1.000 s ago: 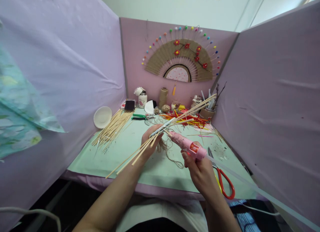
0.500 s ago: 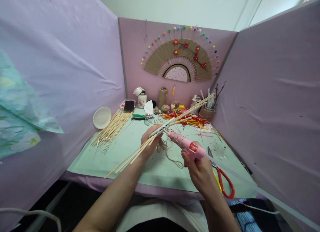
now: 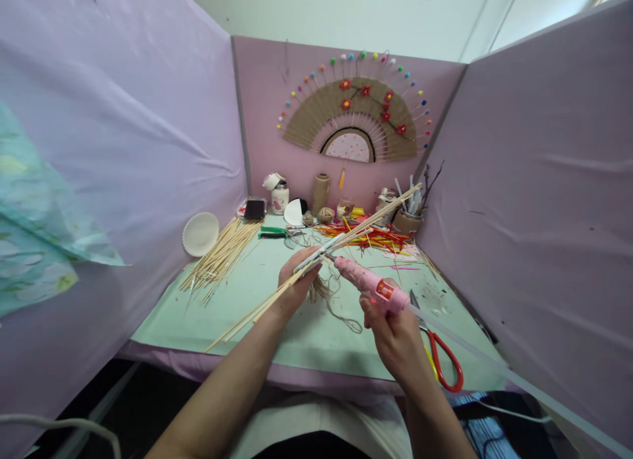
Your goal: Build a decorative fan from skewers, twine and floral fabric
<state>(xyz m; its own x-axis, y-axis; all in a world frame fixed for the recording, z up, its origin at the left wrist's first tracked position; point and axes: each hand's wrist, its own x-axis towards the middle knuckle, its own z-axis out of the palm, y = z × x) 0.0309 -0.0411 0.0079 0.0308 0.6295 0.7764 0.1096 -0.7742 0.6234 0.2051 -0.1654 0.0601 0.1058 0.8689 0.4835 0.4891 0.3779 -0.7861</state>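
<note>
My left hand (image 3: 297, 279) is closed around a bundle of thin wooden sticks (image 3: 380, 215), which slants from lower left to upper right over the table. Whitish pieces lie along the bundle where I grip it. In my right hand (image 3: 393, 327) is a pink hot glue gun (image 3: 368, 282), its nozzle at the sticks just beside my left fingers; whether it touches them I cannot tell. A translucent glue stick (image 3: 435, 322) runs out of the gun's back end. Loose brown twine (image 3: 349, 324) with a frayed tuft lies beneath the bundle.
Red-handled scissors (image 3: 448, 363) lie right of my right hand. More wooden sticks (image 3: 220, 254) are heaped at left, near a white dish (image 3: 200, 235) and green-handled pliers (image 3: 273, 232). Red and yellow strips (image 3: 380, 238) are piled behind. A decorated fan (image 3: 356, 116) hangs on the back panel.
The glue gun's nozzle has shifted slightly along the sticks. Both hands keep their grips; the whole view has moved a little.
</note>
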